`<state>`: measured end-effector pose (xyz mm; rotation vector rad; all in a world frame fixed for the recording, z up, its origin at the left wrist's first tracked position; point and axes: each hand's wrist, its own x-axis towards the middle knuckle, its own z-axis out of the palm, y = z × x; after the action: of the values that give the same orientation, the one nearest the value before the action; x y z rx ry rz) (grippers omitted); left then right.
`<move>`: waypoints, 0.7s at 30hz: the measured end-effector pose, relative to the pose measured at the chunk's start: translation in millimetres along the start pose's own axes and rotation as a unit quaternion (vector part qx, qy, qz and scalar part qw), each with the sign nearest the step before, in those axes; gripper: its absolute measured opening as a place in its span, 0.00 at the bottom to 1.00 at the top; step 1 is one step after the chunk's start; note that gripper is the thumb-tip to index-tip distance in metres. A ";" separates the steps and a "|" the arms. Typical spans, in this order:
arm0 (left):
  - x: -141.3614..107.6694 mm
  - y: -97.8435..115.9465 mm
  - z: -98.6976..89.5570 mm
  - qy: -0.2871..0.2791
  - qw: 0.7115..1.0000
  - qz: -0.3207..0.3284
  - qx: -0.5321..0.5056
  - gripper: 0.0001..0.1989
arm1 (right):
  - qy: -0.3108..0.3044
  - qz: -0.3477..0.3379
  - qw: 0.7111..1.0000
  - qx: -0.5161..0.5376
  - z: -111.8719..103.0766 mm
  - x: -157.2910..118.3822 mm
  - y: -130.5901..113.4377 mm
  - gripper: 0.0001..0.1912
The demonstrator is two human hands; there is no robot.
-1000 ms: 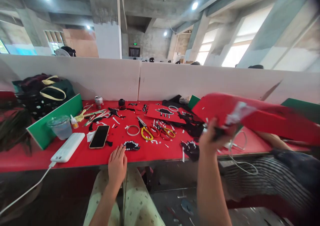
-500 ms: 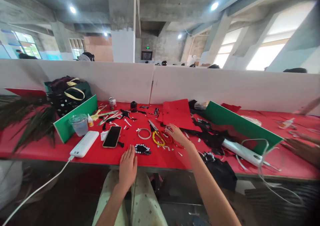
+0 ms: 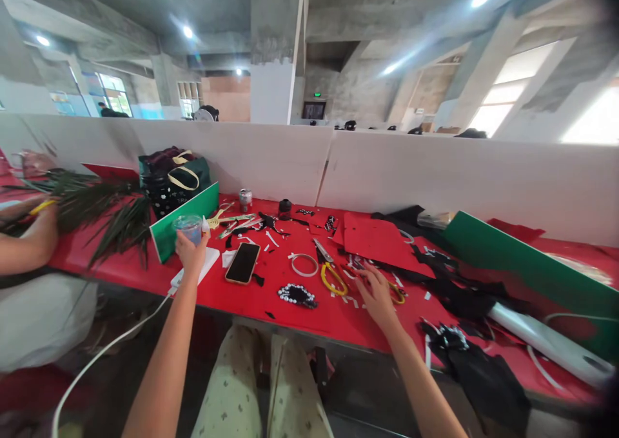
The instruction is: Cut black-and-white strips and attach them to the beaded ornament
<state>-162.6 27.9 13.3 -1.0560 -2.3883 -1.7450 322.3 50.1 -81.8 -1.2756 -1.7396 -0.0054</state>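
Note:
My left hand (image 3: 191,249) is wrapped round a clear plastic cup (image 3: 187,224) at the left, beside the green board (image 3: 167,231). The white tip of a small bottle (image 3: 204,224) shows just behind that hand. On the red table, my right hand (image 3: 378,294) rests with fingers apart and nothing held, covering part of some scissors handles. Left of it lie scissors with yellow handles (image 3: 334,279). A ring-shaped band (image 3: 304,265) is close by. Nearer the front edge lies a black piece trimmed with silvery beads (image 3: 296,294).
A phone (image 3: 242,262) and a white power bank (image 3: 209,264) with a cable lie left. Red sheets (image 3: 382,238), black cloth (image 3: 493,373), a white tube-like device (image 3: 546,344) and another green board (image 3: 527,264) are right. Another person's arm (image 3: 29,244) is far left.
My left hand has moved from beside the beaded piece to the plastic cup and closed round it. My right hand stays near the scissors. The view has swung left.

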 end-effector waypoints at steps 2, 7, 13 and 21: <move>20.1 -8.0 3.9 0.021 0.999 -0.025 0.023 0.49 | 0.002 0.008 1.000 0.004 -0.3 0.3 1.1 0.20; 46.8 -32.7 13.2 0.026 0.998 -0.057 -0.015 0.45 | -0.018 0.029 0.999 0.017 -0.1 0.8 2.1 0.20; 65.4 -34.9 20.5 0.011 0.998 -0.043 -0.033 0.39 | -0.038 0.043 0.998 0.034 -2.1 2.3 -0.4 0.20; 40.6 14.6 -1.0 0.054 0.997 0.055 -0.018 0.37 | -0.022 0.041 0.998 0.034 -6.1 3.3 -9.0 0.19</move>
<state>-186.9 50.1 41.2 -1.0472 -2.1997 -1.7675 319.7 45.4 -71.8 -1.3035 -1.7089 0.1288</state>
